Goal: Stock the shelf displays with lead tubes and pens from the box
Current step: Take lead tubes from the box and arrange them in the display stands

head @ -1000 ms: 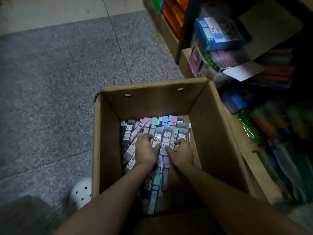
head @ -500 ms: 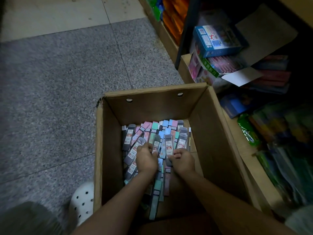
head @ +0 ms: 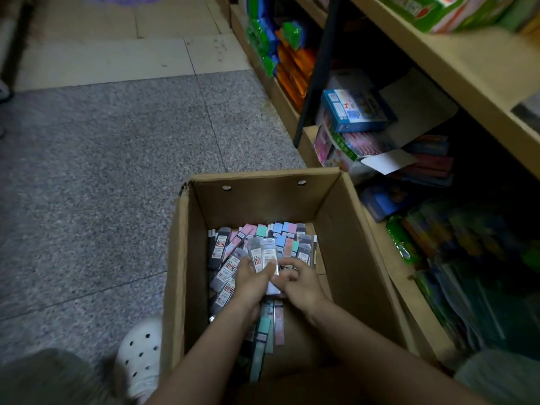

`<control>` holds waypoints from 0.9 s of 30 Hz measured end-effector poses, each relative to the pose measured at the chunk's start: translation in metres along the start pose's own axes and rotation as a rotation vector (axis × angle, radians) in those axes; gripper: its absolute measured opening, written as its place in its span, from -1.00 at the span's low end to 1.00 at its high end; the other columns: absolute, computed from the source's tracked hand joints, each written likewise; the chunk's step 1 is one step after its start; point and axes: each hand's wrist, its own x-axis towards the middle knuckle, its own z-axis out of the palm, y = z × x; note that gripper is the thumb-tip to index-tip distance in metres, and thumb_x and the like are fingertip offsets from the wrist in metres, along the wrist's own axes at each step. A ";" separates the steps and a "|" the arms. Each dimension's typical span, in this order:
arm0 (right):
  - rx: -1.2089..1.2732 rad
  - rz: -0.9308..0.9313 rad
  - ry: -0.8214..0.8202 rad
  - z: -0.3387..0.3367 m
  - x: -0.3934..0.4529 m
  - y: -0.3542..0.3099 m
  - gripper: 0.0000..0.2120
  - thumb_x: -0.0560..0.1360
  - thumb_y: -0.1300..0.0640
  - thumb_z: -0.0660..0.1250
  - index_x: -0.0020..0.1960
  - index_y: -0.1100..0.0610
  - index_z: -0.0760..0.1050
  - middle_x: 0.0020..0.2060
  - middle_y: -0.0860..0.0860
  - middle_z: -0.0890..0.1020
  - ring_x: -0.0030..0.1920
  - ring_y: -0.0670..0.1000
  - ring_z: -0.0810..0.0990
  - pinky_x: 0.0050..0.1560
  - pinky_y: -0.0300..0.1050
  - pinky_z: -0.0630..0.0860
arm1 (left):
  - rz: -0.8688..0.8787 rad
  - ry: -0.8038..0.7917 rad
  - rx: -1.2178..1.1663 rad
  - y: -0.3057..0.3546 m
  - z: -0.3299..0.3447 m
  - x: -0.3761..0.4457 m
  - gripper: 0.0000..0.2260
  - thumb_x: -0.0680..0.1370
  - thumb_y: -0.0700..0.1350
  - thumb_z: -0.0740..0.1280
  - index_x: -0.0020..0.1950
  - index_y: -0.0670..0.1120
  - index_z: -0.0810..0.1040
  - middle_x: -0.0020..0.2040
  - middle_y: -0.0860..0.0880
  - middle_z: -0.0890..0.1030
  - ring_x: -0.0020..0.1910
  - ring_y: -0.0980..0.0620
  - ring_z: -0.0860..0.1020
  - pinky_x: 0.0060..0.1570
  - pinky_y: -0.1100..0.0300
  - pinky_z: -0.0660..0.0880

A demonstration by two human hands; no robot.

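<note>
An open cardboard box (head: 344,229) stands on the floor with a heap of lead tubes (head: 280,232) in grey, pink, mint and blue at its bottom. Both of my hands reach down into it. My left hand (head: 251,283) grips a small bunch of grey lead tubes (head: 264,254), which stick up out of the pile. My right hand (head: 301,283) has its fingers curled round the lower end of the same bunch, touching my left hand. More tubes lie under and behind my wrists.
Wooden shelves (head: 438,51) run along the right, crowded with stationery: a blue box (head: 355,111), orange packs (head: 295,71) and green packs (head: 403,244). Grey speckled floor (head: 102,171) stretches left of the box. My white clog (head: 138,358) rests beside the box's near left corner.
Both hands have drawn together and lifted a bunch of grey tubes a little out of the pile. The camera has tilted up, showing more of the shelves.
</note>
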 end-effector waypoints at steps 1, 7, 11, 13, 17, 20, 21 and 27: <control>-0.014 0.004 -0.022 0.002 0.001 -0.003 -0.71 0.47 0.37 0.40 0.16 0.16 0.52 -0.14 0.24 0.61 -0.09 0.15 0.64 0.00 0.00 0.61 | 0.019 0.025 -0.013 0.001 -0.001 0.003 -0.77 0.56 -0.28 0.36 0.20 -0.17 0.46 0.08 -0.17 0.65 -0.09 0.00 0.65 -0.32 0.27 0.55; -0.378 -0.115 0.107 -0.015 0.044 -0.008 -0.71 0.45 0.23 0.47 0.15 0.16 0.56 -0.06 0.03 0.62 -0.13 -0.06 0.56 -0.04 -0.29 0.56 | 0.075 0.245 0.000 0.004 -0.005 0.025 -0.82 0.53 -0.30 0.39 0.07 -0.11 0.50 -0.05 -0.07 0.64 -0.16 0.05 0.59 -0.28 0.28 0.47; -0.855 -0.185 0.122 -0.028 0.077 -0.003 -0.21 0.30 -0.01 0.59 0.45 0.04 0.34 0.32 0.08 0.41 0.29 0.09 0.44 0.36 0.01 0.40 | 0.062 0.269 -0.001 -0.005 -0.005 0.037 -0.80 0.51 -0.29 0.40 -0.03 0.00 0.50 -0.17 0.09 0.61 -0.21 0.17 0.56 -0.32 0.33 0.41; -0.996 -0.172 0.053 -0.024 0.091 -0.002 0.00 0.21 -0.16 0.61 0.51 -0.04 0.19 0.40 0.11 0.27 0.40 0.17 0.30 0.43 0.08 0.30 | 0.059 0.291 -0.002 -0.010 -0.006 0.043 -0.79 0.51 -0.29 0.40 -0.03 0.01 0.50 -0.19 0.11 0.60 -0.21 0.17 0.56 -0.29 0.30 0.44; -1.219 -0.165 0.034 -0.011 0.105 0.008 0.12 0.15 -0.28 0.58 0.53 -0.08 0.07 0.38 0.13 0.22 0.41 0.18 0.18 0.43 0.08 0.23 | -0.003 0.337 -0.008 -0.017 -0.007 0.052 -0.79 0.52 -0.28 0.40 0.03 -0.02 0.48 -0.15 0.04 0.60 -0.18 0.09 0.58 -0.09 0.15 0.52; -1.134 -0.236 0.121 -0.008 0.104 0.014 0.03 0.13 -0.12 0.65 0.45 -0.05 0.17 0.30 0.09 0.28 0.34 0.14 0.24 0.30 0.02 0.31 | -0.043 0.341 -0.019 -0.020 -0.005 0.055 -0.81 0.52 -0.28 0.39 0.02 -0.03 0.49 -0.13 0.02 0.60 -0.12 0.02 0.60 -0.02 0.07 0.56; -1.114 -0.266 0.163 -0.009 0.102 0.014 -0.04 0.14 -0.06 0.65 0.39 -0.04 0.21 0.27 0.08 0.30 0.32 0.13 0.27 0.28 0.00 0.33 | -0.043 0.341 -0.018 -0.021 -0.005 0.055 -0.81 0.52 -0.28 0.39 -0.03 -0.02 0.49 -0.14 0.02 0.60 -0.13 0.02 0.59 -0.03 0.09 0.55; -0.700 -0.244 0.143 -0.009 0.079 0.020 -0.46 0.43 0.28 0.46 0.14 -0.09 0.20 -0.01 -0.01 0.59 -0.03 -0.04 0.60 -0.03 -0.07 0.57 | 0.031 0.331 0.059 -0.015 -0.006 0.041 -0.82 0.52 -0.30 0.39 -0.05 -0.04 0.49 -0.21 0.06 0.59 -0.27 0.19 0.53 -0.39 0.34 0.40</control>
